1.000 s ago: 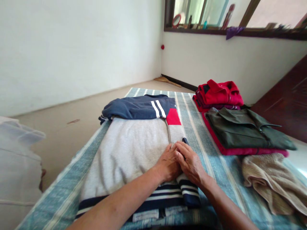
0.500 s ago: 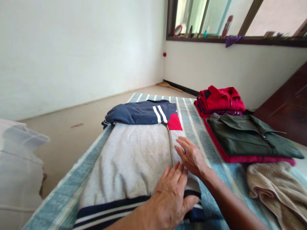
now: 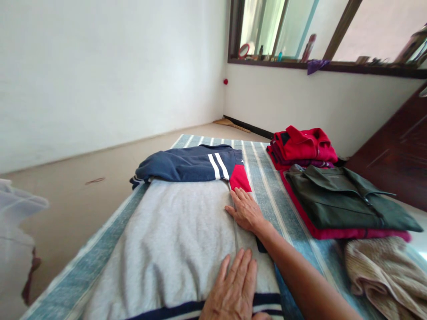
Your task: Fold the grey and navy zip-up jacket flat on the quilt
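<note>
A jacket [image 3: 180, 235] lies spread on the striped cloth, its grey body upward. A navy sleeve with two white stripes is folded across its far end, beside a red patch. My left hand [image 3: 231, 289] rests flat on the grey fabric near the navy-and-white striped hem, fingers stretched out. Farther up, my right hand [image 3: 245, 209] lies flat along the folded right edge, just below the red patch, its fingers extended. Neither hand grips the fabric. Part of the hem is hidden under my left hand.
The blue striped cloth [image 3: 267, 178] covers the surface. To the right are folded red clothes [image 3: 307, 144], a dark green jacket [image 3: 340, 195] on a red garment, and a crumpled beige towel [image 3: 383, 271]. White sheer fabric [image 3: 15, 249] hangs at left. A broom [image 3: 230, 124] lies by the wall.
My right hand has slid up the jacket's edge toward the red patch. My left hand stays near the hem, now lower in the picture. The view has shifted slightly.
</note>
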Demonstrator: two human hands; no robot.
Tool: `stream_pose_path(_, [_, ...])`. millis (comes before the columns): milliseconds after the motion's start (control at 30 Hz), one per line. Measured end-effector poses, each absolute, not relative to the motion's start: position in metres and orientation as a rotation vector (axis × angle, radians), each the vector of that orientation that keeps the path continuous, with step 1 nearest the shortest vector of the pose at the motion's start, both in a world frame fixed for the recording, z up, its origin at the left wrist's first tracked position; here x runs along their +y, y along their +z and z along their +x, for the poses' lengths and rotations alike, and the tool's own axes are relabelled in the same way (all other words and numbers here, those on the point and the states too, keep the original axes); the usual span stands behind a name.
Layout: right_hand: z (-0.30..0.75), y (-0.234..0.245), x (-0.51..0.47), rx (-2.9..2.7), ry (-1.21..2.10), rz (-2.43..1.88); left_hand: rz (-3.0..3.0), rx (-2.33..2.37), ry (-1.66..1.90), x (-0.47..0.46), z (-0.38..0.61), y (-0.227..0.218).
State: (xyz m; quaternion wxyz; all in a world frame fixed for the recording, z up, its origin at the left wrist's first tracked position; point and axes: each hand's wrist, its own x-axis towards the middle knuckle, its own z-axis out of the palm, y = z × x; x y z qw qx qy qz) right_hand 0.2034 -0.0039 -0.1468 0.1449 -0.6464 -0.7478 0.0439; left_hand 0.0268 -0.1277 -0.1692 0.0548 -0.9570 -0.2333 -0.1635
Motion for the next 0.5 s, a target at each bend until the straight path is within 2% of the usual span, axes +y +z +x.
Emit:
stream_pose_path(333, [0.198, -0.126, -0.021, -2.131, 0.049, -1.818, -2.822, -0.712, -0.538, -0.13, 0.027, -0.17])
stream_pose_path(500, [0.192, -0.138, -0.044, -2.165, 0.07, -1.852, -2.851, -0.734, -0.555, -0.13, 0.029, -0.171])
